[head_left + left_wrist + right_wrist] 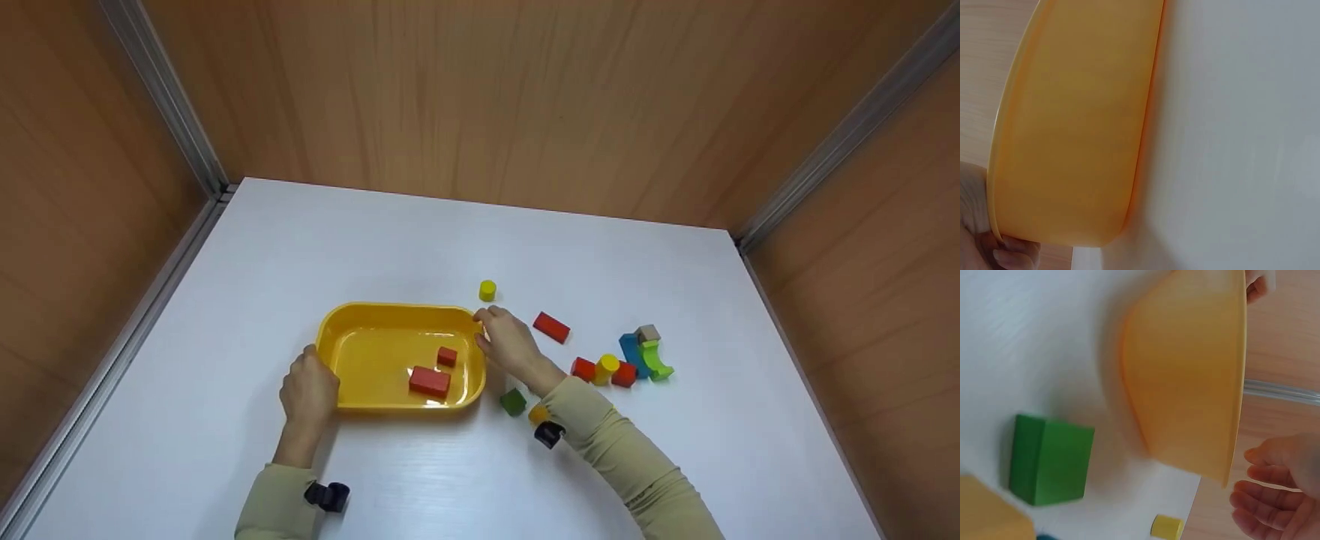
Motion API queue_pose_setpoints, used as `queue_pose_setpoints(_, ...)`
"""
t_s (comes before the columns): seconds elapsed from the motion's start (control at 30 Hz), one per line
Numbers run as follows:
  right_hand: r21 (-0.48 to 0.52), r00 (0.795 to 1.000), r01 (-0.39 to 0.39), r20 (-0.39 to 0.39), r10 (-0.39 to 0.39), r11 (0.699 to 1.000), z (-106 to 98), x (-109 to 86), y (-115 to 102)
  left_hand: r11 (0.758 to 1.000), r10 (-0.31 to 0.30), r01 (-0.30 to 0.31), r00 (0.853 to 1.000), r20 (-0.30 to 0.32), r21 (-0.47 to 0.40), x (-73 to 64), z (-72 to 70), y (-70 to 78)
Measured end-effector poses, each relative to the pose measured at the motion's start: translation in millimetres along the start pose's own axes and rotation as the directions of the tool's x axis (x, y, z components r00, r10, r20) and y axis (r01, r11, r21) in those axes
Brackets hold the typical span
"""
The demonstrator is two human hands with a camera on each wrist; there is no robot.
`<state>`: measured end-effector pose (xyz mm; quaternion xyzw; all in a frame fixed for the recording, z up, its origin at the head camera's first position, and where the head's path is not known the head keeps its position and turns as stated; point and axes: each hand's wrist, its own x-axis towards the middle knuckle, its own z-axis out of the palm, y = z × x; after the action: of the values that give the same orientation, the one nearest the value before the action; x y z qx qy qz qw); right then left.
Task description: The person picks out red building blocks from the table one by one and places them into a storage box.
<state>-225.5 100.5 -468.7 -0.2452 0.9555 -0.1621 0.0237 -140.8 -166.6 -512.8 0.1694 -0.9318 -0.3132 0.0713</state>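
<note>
A yellow plastic tray [375, 356] sits on the white table with a red rectangular block [430, 382] and a small red block [447, 357] inside. My left hand [309, 386] grips its left rim; in the left wrist view, curled fingers of that hand [1013, 254] wrap the rim. At the tray's right end is my right hand [514, 345]. The right wrist view shows this hand [1280, 489] with loosely bent fingers holding nothing, slightly apart from the rim. A green block [513, 402] lies near the right forearm.
Behind the right hand stands a yellow cylinder [487, 290]. Farther right lie a red block [551, 328], another yellow cylinder [607, 368] between red blocks, a blue piece [634, 355], a light green curved piece [655, 361] and a natural wood block [647, 334]. Wood-grain walls [450, 97] enclose the table.
</note>
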Motion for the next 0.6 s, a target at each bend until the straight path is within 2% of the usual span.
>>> queue_pose_setpoints(0.23,-0.059,0.996,-0.081,0.030,0.082,0.995,-6,-0.8,18,1.000,-0.005,0.005,1.000,-0.008,0.001,-0.4,-0.9,0.0)
queue_pose_setpoints(0.43,-0.116,0.995,-0.098,0.019,0.101,0.988,-6,0.5,34,1.000,0.010,-0.010,1.000,-0.017,0.008,-0.4,-0.5,-1.1)
queue_pose_setpoints(0.6,-0.152,0.983,-0.167,0.056,0.177,0.974,-6,4.8,47,1.000,0.018,-0.018,0.999,-0.035,0.012,0.2,0.7,-1.6)
